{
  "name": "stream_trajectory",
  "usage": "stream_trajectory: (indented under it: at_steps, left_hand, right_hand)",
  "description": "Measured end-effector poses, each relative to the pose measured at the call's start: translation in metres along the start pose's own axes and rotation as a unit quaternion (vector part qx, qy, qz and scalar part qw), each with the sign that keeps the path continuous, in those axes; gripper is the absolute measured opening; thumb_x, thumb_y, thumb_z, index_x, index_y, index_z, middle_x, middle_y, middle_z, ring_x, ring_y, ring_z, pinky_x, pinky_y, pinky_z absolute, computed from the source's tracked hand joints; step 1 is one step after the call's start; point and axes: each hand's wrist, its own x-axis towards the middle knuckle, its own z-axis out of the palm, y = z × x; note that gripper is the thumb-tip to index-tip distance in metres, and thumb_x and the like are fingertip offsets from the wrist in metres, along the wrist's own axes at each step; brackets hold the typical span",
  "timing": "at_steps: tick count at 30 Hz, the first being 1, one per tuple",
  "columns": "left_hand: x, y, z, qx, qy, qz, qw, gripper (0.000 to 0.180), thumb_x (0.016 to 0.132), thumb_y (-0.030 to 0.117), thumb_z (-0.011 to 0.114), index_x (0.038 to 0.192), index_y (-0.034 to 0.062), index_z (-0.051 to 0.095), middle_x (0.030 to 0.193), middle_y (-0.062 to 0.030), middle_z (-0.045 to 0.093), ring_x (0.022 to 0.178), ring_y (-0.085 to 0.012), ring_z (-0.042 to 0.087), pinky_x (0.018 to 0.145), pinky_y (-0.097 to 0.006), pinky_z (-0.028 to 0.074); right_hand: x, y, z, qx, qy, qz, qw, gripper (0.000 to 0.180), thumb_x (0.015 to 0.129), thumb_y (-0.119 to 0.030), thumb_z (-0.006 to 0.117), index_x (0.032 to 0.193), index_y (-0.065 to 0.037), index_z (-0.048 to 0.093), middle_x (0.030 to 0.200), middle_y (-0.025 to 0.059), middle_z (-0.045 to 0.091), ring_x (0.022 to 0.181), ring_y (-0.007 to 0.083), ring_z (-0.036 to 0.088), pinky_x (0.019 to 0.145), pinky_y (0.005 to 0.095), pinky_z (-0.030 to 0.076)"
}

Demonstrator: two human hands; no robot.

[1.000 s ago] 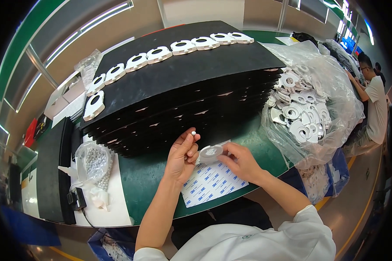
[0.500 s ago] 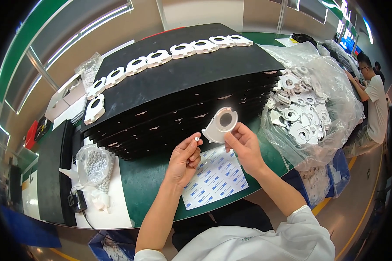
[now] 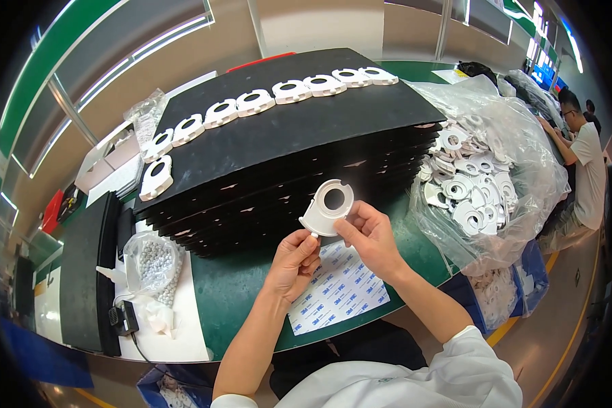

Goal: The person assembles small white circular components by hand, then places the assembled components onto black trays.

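A white plastic part with a large round hole point(image 3: 321, 219) is gripped along its right edge by my right hand point(image 3: 370, 239), thumb on its face. My left hand point(image 3: 296, 264) pinches a small white round piece point(image 3: 314, 235) against the part's lower left corner. Fingertips partly cover that piece. Beneath both hands lies a white sheet with a blue printed pattern point(image 3: 336, 292) on the green table point(image 3: 241, 296). Behind them, a curved row of matching white parts point(image 3: 255, 102) rests on top of a stack of black boards point(image 3: 306, 146).
On the right, a clear plastic bag point(image 3: 530, 163) holds a heap of white parts point(image 3: 470, 187). A bag of small white balls point(image 3: 155, 262) sits at left, near a black boxy device with a cable point(image 3: 122, 316). Blue bins point(image 3: 532, 272) stand below the table; a person point(image 3: 581, 160) works at far right.
My hands have come together. The white part has moved left and down and turned more upright, and the small round piece now meets its lower corner. The view has shifted slightly.
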Motion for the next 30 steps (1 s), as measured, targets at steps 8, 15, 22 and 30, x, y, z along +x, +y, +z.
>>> stream_trajectory:
  at_steps: [8,15,22,30]
  left_hand:
    - [0.002,0.006,0.002,-0.099,0.018,0.019,0.995,0.027,0.081,0.011,0.065,0.104,0.0029,0.054,0.081,-0.0018,0.054,0.06,-0.0063,0.044,0.051,-0.018,0.033]
    - [0.002,0.006,-0.002,-0.148,0.146,0.043,0.977,0.046,0.071,-0.019,0.037,0.114,-0.0036,0.044,0.115,-0.0215,0.046,0.114,-0.0354,0.044,0.091,-0.032,0.043]
    - [0.006,0.005,0.002,-0.147,0.103,0.05,0.983,0.03,0.085,-0.007,0.046,0.114,-0.0027,0.044,0.11,-0.024,0.051,0.106,-0.0347,0.053,0.089,-0.029,0.049]
    - [0.007,0.007,-0.033,-0.185,0.02,-0.039,0.982,0.017,0.093,0.019,0.041,0.103,0.0097,0.05,0.06,0.0009,0.033,0.047,-0.0096,0.029,0.04,-0.02,0.021]
  right_hand:
    - [0.04,-0.062,0.031,-0.255,-0.001,-0.384,0.887,0.026,0.075,0.003,0.063,0.1,-0.002,0.055,0.079,0.0082,0.06,0.057,0.015,0.054,0.053,0.0237,0.045]
    - [0.124,-0.106,0.101,-0.248,-0.111,-0.187,0.944,0.038,0.073,-0.008,0.063,0.108,0.002,0.052,0.075,0.0129,0.064,0.068,0.0254,0.062,0.064,0.0319,0.047]
    - [0.169,-0.094,0.121,-0.272,-0.221,-0.01,0.937,0.025,0.075,-0.015,0.065,0.085,0.008,0.064,0.068,0.0096,0.06,0.059,0.012,0.057,0.056,0.0222,0.048]
    - [0.078,-0.104,0.067,-0.226,-0.072,-0.388,0.891,0.026,0.077,-0.007,0.065,0.101,0.001,0.061,0.09,0.0103,0.061,0.07,0.0156,0.059,0.063,0.0249,0.047]
